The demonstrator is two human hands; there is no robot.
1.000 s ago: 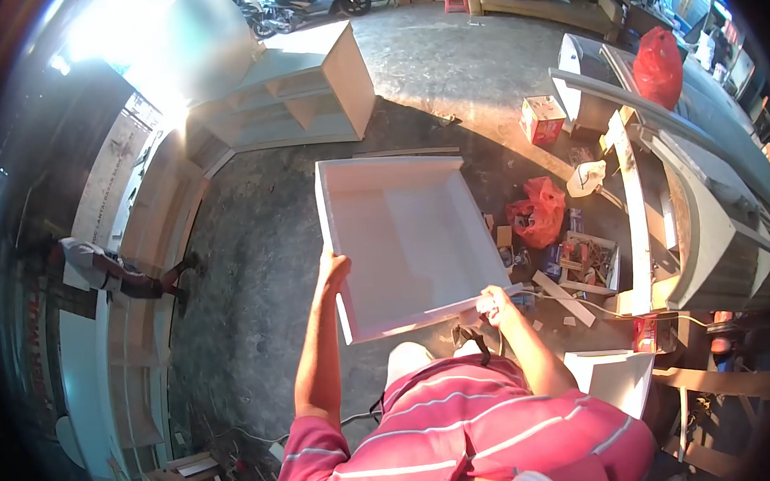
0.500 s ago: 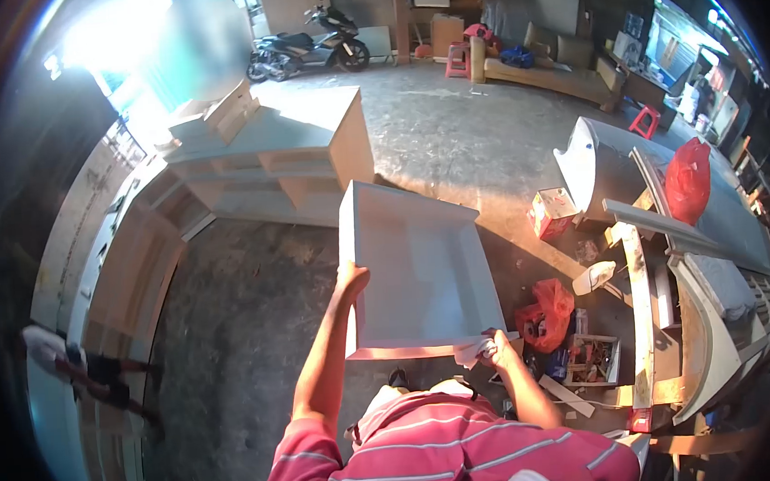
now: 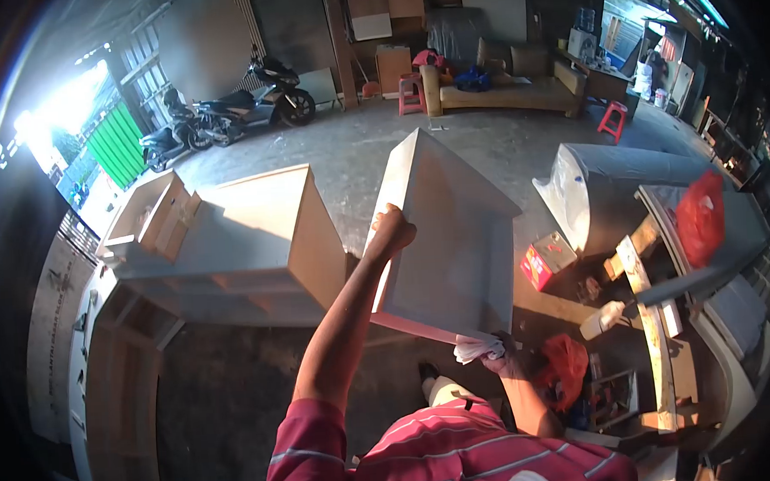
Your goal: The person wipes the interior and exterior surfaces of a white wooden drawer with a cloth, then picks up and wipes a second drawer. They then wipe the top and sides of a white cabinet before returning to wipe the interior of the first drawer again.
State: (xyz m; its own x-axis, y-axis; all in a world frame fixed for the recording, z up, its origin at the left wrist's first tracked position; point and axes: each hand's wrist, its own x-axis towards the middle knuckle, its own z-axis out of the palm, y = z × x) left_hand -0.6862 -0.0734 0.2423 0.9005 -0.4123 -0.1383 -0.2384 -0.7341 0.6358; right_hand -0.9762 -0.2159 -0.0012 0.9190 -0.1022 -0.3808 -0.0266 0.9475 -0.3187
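Observation:
A shallow white drawer (image 3: 446, 237), open on its upper face, is held tilted in front of my body, with one corner pointing up and away. My left hand (image 3: 391, 231) is closed over its left side wall, with the arm stretched forward. At the near right corner, my right hand (image 3: 501, 356) is closed on the drawer's edge and a bunched white cloth (image 3: 478, 349). The drawer's underside is hidden, as are some of my right fingers.
A low cabinet (image 3: 315, 244) carrying a wooden box (image 3: 153, 218) stands left of the drawer. To the right are a red-and-white carton (image 3: 547, 262), a white bottle (image 3: 602, 320), a red plastic bag (image 3: 566, 370) and timber pieces (image 3: 646, 323). Motorbikes (image 3: 260, 99) and a sofa (image 3: 508, 90) stand farther back.
The drawer has turned and tilted, its far corner rising. My left hand has moved up and right with it. The view has shifted, and a figure at the left has gone from view.

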